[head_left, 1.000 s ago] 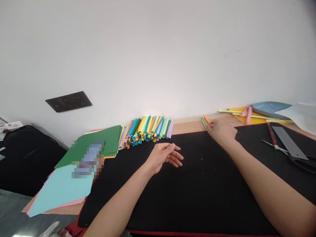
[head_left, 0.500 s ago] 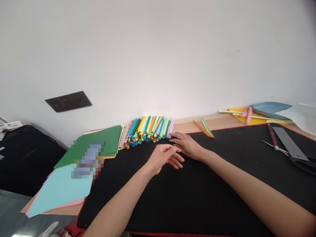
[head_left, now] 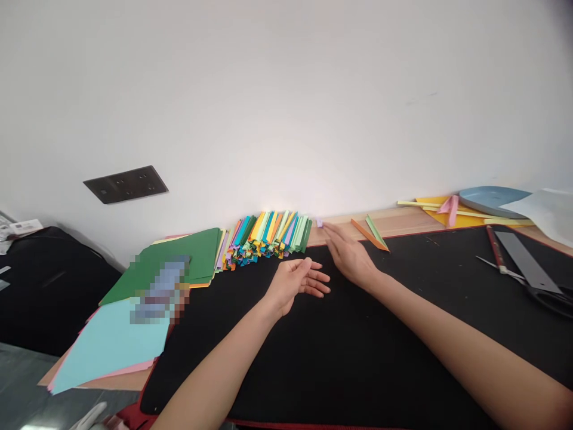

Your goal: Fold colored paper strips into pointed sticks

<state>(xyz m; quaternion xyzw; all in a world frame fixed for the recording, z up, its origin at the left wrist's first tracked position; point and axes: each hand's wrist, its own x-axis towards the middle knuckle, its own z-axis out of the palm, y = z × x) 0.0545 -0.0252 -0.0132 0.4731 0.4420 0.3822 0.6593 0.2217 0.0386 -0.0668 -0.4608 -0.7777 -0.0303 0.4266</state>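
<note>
A pile of folded paper strips (head_left: 264, 239) in many colours lies along the back edge of the black mat, by the wall. My right hand (head_left: 351, 257) is just right of it, back of the hand towards me. A purple paper strip (head_left: 319, 223) shows at its fingertips, apart from the pile; most of it and the thumb are hidden behind the fingers. My left hand (head_left: 301, 280) hovers over the mat in front of the pile, palm turned right, fingers apart and holding nothing.
Green paper sheets (head_left: 197, 254) and light blue sheets (head_left: 116, 343) lie at left. An orange folded strip (head_left: 369, 234) rests beyond my right hand. Scissors (head_left: 553, 298), a metal blade (head_left: 526, 263) and a red-handled tool (head_left: 495, 248) lie at right, near a blue tray (head_left: 487, 197).
The purple strip has left the right end of the pile and moved right with my right hand. My left hand has shifted slightly, its fingers more spread.
</note>
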